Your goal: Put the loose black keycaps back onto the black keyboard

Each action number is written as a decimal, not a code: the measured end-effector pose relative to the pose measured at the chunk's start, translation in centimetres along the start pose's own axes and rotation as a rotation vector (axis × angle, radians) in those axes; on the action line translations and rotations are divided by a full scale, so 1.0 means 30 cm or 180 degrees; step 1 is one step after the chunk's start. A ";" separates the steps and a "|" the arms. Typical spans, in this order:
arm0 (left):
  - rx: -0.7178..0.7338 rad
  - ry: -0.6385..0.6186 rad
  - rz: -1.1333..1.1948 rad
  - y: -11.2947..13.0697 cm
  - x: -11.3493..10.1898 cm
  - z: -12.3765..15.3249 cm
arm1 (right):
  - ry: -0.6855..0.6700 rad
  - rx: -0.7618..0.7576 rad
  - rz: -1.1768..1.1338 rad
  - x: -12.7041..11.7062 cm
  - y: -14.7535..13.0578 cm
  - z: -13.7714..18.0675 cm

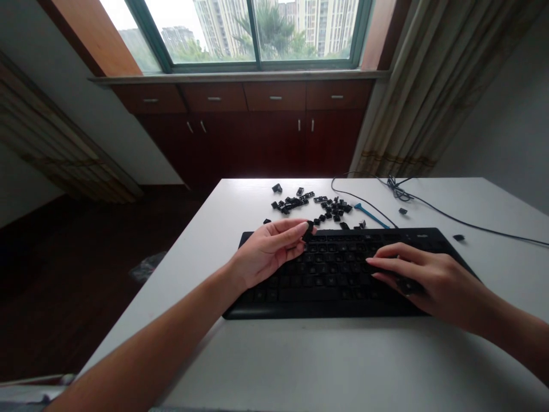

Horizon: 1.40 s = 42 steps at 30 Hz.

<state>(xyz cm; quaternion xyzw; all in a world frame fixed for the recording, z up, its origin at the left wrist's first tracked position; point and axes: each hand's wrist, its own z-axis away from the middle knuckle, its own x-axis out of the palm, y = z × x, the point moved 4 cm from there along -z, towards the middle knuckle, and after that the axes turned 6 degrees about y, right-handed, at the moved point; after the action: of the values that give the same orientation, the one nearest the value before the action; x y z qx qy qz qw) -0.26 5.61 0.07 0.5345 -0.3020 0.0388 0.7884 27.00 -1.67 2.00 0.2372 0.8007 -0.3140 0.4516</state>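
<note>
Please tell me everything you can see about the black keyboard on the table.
The keyboard is black, wide and flat, and looks like matte plastic. It lies flat on the white table, near its middle, long side toward the person. Its keys are dark; their legends are too blurred to read. The right hand rests on its right half. The left hand is above its left end, pinching a small black keycap.

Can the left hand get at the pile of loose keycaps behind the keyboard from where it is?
Probably yes: the left hand hovers over the keyboard top edge, already pinching one keycap, and bare table lies between it and the keycap pile.
</note>
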 end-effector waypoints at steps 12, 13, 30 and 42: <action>-0.0014 0.0045 0.0010 -0.001 0.007 0.000 | 0.0120 -0.0016 0.0011 -0.016 0.001 0.023; -0.0014 0.0051 0.0017 0.000 0.009 0.001 | 0.0200 0.0026 -0.0001 -0.019 -0.001 0.026; -0.0018 0.0122 0.0013 0.000 0.011 0.003 | 0.0240 -0.0274 -0.0312 0.053 -0.171 -0.024; -0.0016 0.0075 -0.0006 0.000 0.010 0.004 | 0.0263 -0.0231 -0.0282 0.055 -0.180 -0.023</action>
<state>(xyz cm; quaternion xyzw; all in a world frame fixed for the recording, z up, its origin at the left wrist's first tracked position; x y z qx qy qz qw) -0.05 5.43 0.25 0.5323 -0.2923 0.0437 0.7933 22.22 -4.75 2.40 0.1978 0.8393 -0.2944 0.4121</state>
